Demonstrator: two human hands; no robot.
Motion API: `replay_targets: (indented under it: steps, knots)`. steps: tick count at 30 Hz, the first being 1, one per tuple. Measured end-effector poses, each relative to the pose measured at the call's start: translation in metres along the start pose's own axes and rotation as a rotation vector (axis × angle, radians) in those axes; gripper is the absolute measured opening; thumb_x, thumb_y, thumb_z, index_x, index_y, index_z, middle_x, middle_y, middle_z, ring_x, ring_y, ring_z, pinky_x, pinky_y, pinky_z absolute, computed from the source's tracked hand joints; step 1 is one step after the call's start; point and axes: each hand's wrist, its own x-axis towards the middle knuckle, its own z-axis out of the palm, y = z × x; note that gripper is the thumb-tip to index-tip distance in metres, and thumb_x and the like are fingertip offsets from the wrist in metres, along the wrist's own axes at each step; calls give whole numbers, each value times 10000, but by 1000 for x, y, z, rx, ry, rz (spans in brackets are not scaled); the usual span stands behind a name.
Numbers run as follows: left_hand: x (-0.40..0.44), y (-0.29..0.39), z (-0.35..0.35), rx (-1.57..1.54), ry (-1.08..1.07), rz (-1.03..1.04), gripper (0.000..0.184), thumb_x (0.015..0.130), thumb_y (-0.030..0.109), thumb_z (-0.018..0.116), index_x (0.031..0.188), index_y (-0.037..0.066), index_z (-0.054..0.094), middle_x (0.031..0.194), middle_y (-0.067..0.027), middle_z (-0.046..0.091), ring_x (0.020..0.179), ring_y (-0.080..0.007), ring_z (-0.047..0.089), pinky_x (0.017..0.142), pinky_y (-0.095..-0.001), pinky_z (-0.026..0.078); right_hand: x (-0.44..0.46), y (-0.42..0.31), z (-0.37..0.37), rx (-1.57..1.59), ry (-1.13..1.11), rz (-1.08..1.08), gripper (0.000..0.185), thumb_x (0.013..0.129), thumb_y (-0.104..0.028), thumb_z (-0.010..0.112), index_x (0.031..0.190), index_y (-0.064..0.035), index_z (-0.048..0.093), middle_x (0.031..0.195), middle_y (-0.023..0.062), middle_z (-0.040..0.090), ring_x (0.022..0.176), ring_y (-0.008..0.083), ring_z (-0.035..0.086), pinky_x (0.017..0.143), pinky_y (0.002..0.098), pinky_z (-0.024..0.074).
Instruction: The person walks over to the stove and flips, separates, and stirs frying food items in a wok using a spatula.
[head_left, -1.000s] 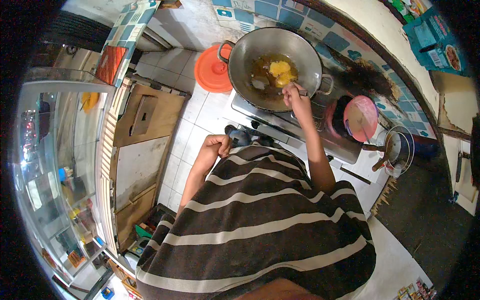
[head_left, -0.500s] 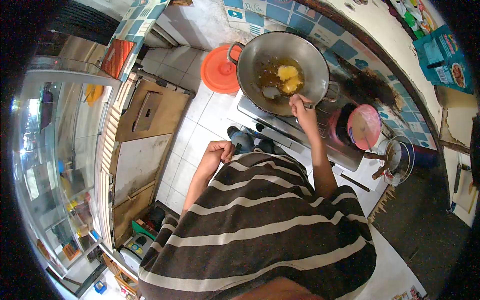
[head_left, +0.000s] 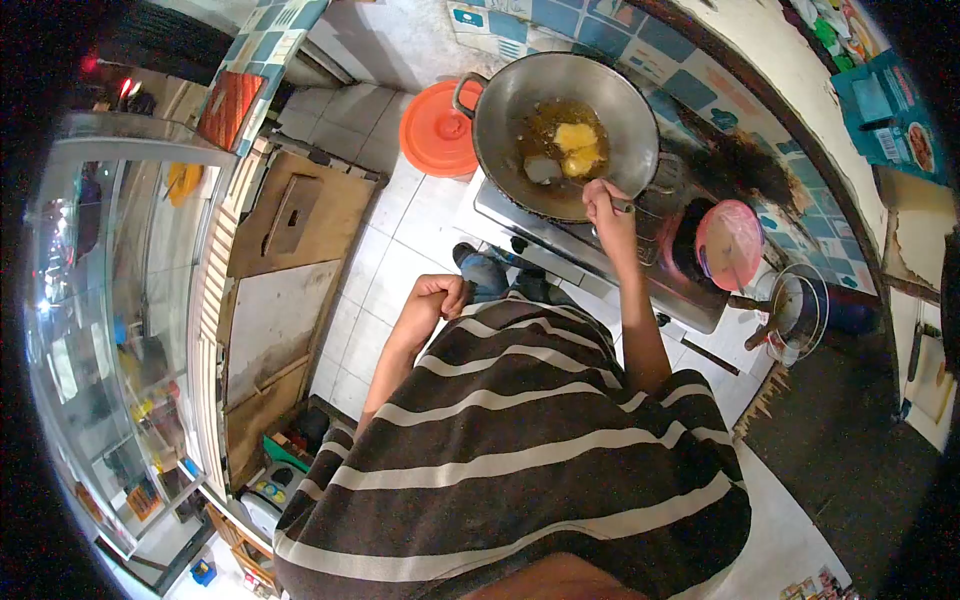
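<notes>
A wide metal wok (head_left: 635, 115) stands on the stove, with oil in its bottom. Two golden pieces of frying food (head_left: 577, 140) lie in the oil, touching each other. My right hand (head_left: 607, 204) is closed around the handle of a metal spatula (head_left: 543, 169), at the wok's near rim. The spatula's blade rests in the oil, left of the food. Beside the front of my striped shirt, my left hand (head_left: 441, 296) is curled into a fist, and nothing shows in it.
Right of the wok on the stove (head_left: 690, 305) is a pink bowl (head_left: 730, 245) of pale batter. A wire strainer (head_left: 800, 315) lies farther right. An orange lidded bucket (head_left: 437, 130) stands left of the wok. A glass display case (head_left: 130, 300) is at the far left.
The camera view has shifted slightly, and the wok appears a little higher. The spatula and food have hardly moved in the oil. Both hands keep their hold and place.
</notes>
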Motion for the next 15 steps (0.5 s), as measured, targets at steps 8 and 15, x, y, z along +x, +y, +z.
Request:
replay_targets:
  steps: [8,15]
  knots:
    - [3,2,-1,4,-24,6,223,675,-73,387,529,93,362,523,12,377,509,-79,304,479,-234,204,2,-2,4,42,54,-161,221,973,-251,488,847,-71,512,764,15,594,542,54,439,503,223,377]
    - [-1,1,0,12,-5,-13,220,673,-74,389,529,90,361,520,10,375,508,-80,310,481,-233,214,1,-37,-21,-190,127,-278,192,977,-168,467,899,-8,539,901,62,646,637,88,516,626,226,440]
